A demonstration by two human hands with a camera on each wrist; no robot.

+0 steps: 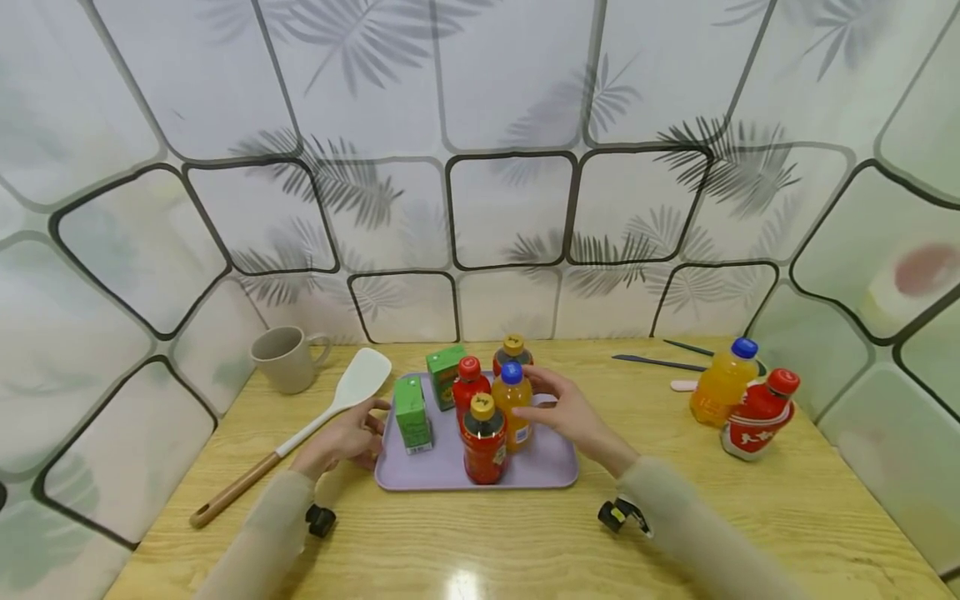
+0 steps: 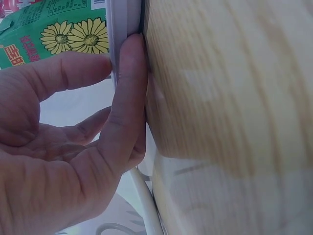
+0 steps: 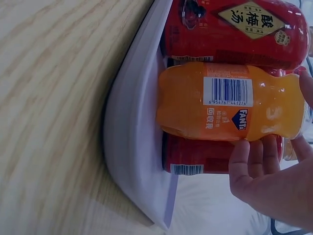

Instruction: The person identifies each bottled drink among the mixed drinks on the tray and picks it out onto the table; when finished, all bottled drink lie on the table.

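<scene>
My left hand [image 1: 348,437] is at the left end of a pale purple tray [image 1: 442,477], thumb by the rim and a finger against the outer wall. In the head view my right hand [image 1: 566,412] holds an orange Fanta bottle [image 1: 516,421] with a blue cap, standing upright on the tray. The right wrist view has its fingers [image 3: 240,159] against the bottle's side near the neck. Beside it stand a yellow-capped red-label plum drink bottle [image 1: 483,454], another yellow-capped bottle [image 1: 513,354] behind, and a red-capped bottle [image 1: 467,392]. Two green drink cartons [image 1: 411,417] stand on the tray's left part.
A beige mug [image 1: 285,360] and a white spatula with a wooden handle [image 1: 236,492] are at the left. To the right stand another orange bottle [image 1: 722,387] and a red bottle [image 1: 756,423], near dark utensils [image 1: 658,362]. A patterned curtain [image 1: 510,217] encloses the wooden table [image 1: 450,550].
</scene>
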